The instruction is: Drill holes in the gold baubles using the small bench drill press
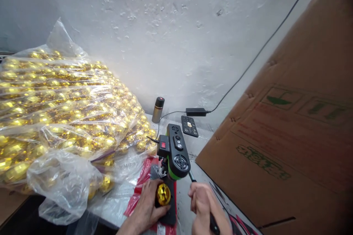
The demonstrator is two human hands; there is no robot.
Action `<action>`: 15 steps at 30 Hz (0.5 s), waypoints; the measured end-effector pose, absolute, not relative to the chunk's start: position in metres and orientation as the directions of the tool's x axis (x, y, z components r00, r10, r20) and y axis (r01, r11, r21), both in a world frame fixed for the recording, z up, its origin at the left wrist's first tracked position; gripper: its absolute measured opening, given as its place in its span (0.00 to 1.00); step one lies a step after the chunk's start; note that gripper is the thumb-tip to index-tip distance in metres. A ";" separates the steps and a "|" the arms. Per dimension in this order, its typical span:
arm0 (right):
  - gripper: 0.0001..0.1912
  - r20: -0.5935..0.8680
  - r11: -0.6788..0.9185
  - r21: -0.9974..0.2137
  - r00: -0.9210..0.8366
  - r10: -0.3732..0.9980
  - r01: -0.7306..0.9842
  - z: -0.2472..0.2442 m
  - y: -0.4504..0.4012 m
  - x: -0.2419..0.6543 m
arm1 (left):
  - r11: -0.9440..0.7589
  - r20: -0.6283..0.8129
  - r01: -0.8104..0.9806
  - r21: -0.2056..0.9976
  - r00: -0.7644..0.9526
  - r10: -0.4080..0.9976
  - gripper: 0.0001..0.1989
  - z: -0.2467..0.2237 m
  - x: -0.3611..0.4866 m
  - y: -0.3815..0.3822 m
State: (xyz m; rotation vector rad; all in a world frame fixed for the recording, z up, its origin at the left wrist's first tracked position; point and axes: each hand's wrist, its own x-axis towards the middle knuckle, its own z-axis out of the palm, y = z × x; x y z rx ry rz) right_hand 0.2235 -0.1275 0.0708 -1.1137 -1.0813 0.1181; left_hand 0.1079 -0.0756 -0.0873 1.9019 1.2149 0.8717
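A gold faceted ball (163, 194) rests on the black base plate (168, 217) of a small machine. Around its left and near sides curl the fingers and thumb of my left hand (149, 202). Over the plate stands the machine's black and green head (178, 154), with a red switch box on its left. My right hand (205, 205) is closed around a black-handled lever (213, 224), whose metal rod runs to the machine's right side. Red plastic sheet (138, 198) lies under the base.
A big clear bag of gold balls (63, 102) fills the left. Behind the machine are a metallic bottle (157, 112), a black power adapter (196, 112) and a phone (189, 126). A large cardboard box (289, 136) leans at the right. A cable crosses the wall.
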 end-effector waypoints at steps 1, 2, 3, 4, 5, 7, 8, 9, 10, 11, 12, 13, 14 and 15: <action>0.19 0.640 0.496 -0.768 0.507 0.577 0.405 0.081 -0.127 0.224 | -0.354 0.203 0.446 0.822 0.352 0.914 0.33 -0.093 0.100 -0.081; 0.19 0.642 0.500 -0.767 0.498 0.583 0.403 0.088 -0.127 0.224 | -0.408 0.246 0.443 0.798 0.379 0.892 0.35 -0.099 0.092 -0.086; 0.19 0.644 0.501 -0.765 0.493 0.585 0.405 0.091 -0.127 0.223 | -0.462 0.288 0.446 0.767 0.404 0.868 0.37 -0.104 0.082 -0.090; 0.19 0.645 0.503 -0.764 0.493 0.584 0.405 0.091 -0.127 0.222 | -0.507 0.331 0.453 0.733 0.414 0.848 0.39 -0.106 0.073 -0.092; 0.18 0.644 0.503 -0.765 0.498 0.581 0.401 0.089 -0.128 0.220 | -0.533 0.360 0.468 0.704 0.412 0.837 0.38 -0.107 0.065 -0.092; 0.17 0.639 0.509 -0.768 0.516 0.571 0.388 0.081 -0.130 0.215 | -0.522 0.398 0.543 0.658 0.337 0.853 0.26 -0.100 0.053 -0.083; 0.17 0.637 0.513 -0.769 0.525 0.564 0.381 0.077 -0.131 0.213 | -0.481 0.398 0.602 0.637 0.278 0.875 0.20 -0.093 0.050 -0.072; 0.17 0.636 0.518 -0.769 0.533 0.559 0.374 0.074 -0.132 0.211 | -0.425 0.400 0.669 0.610 0.203 0.894 0.17 -0.085 0.049 -0.059; 0.17 0.635 0.523 -0.769 0.538 0.555 0.369 0.071 -0.133 0.210 | -0.351 0.377 0.742 0.572 0.143 0.915 0.18 -0.076 0.049 -0.044; 0.17 0.635 0.526 -0.768 0.541 0.552 0.365 0.068 -0.133 0.209 | -0.243 0.313 0.813 0.529 0.079 0.946 0.19 -0.066 0.051 -0.028; 0.17 0.634 0.528 -0.768 0.543 0.550 0.362 0.066 -0.133 0.209 | -0.129 0.239 0.863 0.488 0.010 0.971 0.20 -0.057 0.053 -0.011; 0.17 0.633 0.528 -0.769 0.545 0.551 0.359 0.064 -0.133 0.209 | -0.086 0.221 0.874 0.479 -0.025 0.975 0.21 -0.049 0.056 0.005; 0.17 0.631 0.527 -0.771 0.546 0.552 0.358 0.063 -0.133 0.209 | -0.060 0.209 0.878 0.474 -0.045 0.977 0.22 -0.043 0.059 0.019; 0.17 0.632 0.529 -0.770 0.545 0.550 0.358 0.061 -0.133 0.210 | -0.049 0.199 0.877 0.477 -0.053 0.978 0.22 -0.038 0.061 0.032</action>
